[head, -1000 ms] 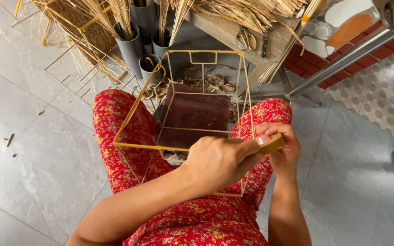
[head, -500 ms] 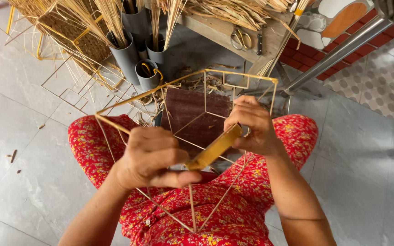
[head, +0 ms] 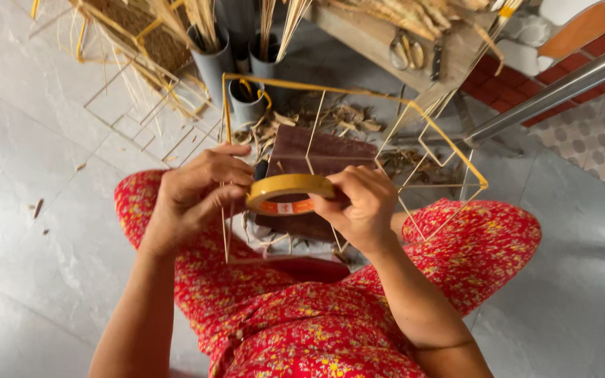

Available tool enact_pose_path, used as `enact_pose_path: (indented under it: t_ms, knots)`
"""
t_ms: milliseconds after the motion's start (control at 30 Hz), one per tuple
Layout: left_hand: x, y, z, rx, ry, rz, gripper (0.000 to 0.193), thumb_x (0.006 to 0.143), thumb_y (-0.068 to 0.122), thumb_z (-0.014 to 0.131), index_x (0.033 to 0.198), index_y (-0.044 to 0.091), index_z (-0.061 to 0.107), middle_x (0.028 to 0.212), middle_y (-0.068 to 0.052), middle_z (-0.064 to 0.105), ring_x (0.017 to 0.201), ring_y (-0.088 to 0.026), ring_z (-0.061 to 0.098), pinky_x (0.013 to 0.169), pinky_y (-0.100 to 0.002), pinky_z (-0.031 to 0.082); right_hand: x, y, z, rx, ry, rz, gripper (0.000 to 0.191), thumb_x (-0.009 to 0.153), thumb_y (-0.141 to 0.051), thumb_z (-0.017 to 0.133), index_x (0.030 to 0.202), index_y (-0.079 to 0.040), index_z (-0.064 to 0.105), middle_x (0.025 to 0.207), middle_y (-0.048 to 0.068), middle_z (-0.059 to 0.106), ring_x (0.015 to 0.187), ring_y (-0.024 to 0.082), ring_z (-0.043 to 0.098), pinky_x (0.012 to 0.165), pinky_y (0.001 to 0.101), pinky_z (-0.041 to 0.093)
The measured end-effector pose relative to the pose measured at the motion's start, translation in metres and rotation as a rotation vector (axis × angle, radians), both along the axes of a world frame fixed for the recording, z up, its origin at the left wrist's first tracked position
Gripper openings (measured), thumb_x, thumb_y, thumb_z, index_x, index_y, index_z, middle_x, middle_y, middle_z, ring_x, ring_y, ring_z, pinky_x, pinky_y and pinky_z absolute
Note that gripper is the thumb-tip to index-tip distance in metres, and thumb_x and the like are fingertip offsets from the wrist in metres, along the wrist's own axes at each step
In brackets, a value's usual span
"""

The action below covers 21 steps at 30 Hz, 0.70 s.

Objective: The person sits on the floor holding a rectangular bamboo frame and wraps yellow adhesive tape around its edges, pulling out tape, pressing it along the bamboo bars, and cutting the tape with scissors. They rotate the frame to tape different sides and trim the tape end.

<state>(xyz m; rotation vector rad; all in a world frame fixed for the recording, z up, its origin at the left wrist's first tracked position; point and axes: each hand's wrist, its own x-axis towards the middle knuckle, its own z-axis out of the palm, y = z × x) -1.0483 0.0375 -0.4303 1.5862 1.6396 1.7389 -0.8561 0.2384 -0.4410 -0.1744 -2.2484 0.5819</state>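
Observation:
A yellow roll of tape (head: 287, 192) sits between my two hands above my lap. My right hand (head: 357, 208) grips the roll on its right side. My left hand (head: 197, 194) pinches a thin upright rod of the wire frame (head: 358, 94) next to the roll's left edge. The frame is a box of thin rods, partly wrapped in yellow, tilted over a dark brown board (head: 320, 157) in front of my knees. My red flowered clothing fills the lower part of the view.
Grey tubes (head: 213, 66) holding dry straw stand behind the frame. A wooden bench (head: 386, 42) with scissors (head: 404, 50) and more straw is at the top. A metal pole (head: 554, 91) slants at the right. Another wire frame (head: 145, 119) lies on the grey tiled floor.
The wire frame has been turned and tilted up and to the right. The tape roll has come round flat between both hands, and my left hand has moved onto a frame rod.

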Motion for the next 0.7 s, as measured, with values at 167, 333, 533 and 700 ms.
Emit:
enact_pose_path:
  t_ms: [167, 333, 533, 700]
  knots:
    - [-0.014, -0.019, -0.025, -0.070, -0.072, -0.052, 0.012, 0.097, 0.007, 0.070, 0.106, 0.000, 0.073, 0.109, -0.009, 0.074, 0.116, -0.024, 0.069, 0.129, -0.053, 0.039, -0.014, -0.019, -0.002, 0.042, -0.119, 0.034, 0.021, 0.081, -0.017, 0.088, 0.088, -0.010, 0.070, 0.074, -0.002, 0.063, 0.067, 0.017, 0.062, 0.062, 0.0363, 0.042]
    - [-0.026, -0.014, -0.041, -0.065, -0.077, -0.052, 0.011, 0.097, 0.012, 0.073, 0.102, 0.002, 0.074, 0.106, -0.006, 0.075, 0.110, -0.020, 0.072, 0.128, -0.050, 0.045, -0.021, -0.014, 0.013, 0.079, -0.133, 0.068, 0.027, 0.075, -0.013, 0.090, 0.095, -0.007, 0.073, 0.094, 0.008, 0.068, 0.087, 0.027, 0.064, 0.078, 0.0370, 0.051]
    - [-0.031, -0.016, -0.045, -0.043, -0.107, -0.037, 0.022, 0.091, 0.020, 0.076, 0.105, 0.004, 0.074, 0.105, -0.005, 0.075, 0.115, -0.022, 0.071, 0.121, -0.046, 0.050, -0.015, -0.015, 0.019, -0.139, -0.193, 0.524, 0.029, 0.087, -0.019, 0.085, 0.107, -0.004, 0.069, 0.113, 0.006, 0.074, 0.109, 0.024, 0.073, 0.113, 0.0504, 0.049]
    - [-0.026, -0.022, -0.038, -0.066, 0.090, 0.049, 0.019, 0.088, 0.014, 0.079, 0.104, 0.004, 0.075, 0.106, -0.007, 0.074, 0.112, -0.022, 0.072, 0.120, -0.046, 0.052, 0.021, 0.019, 0.034, 0.002, -0.318, 0.618, 0.048, 0.085, -0.044, 0.080, 0.106, -0.002, 0.070, 0.106, 0.010, 0.074, 0.093, 0.021, 0.073, 0.105, 0.0503, 0.051]
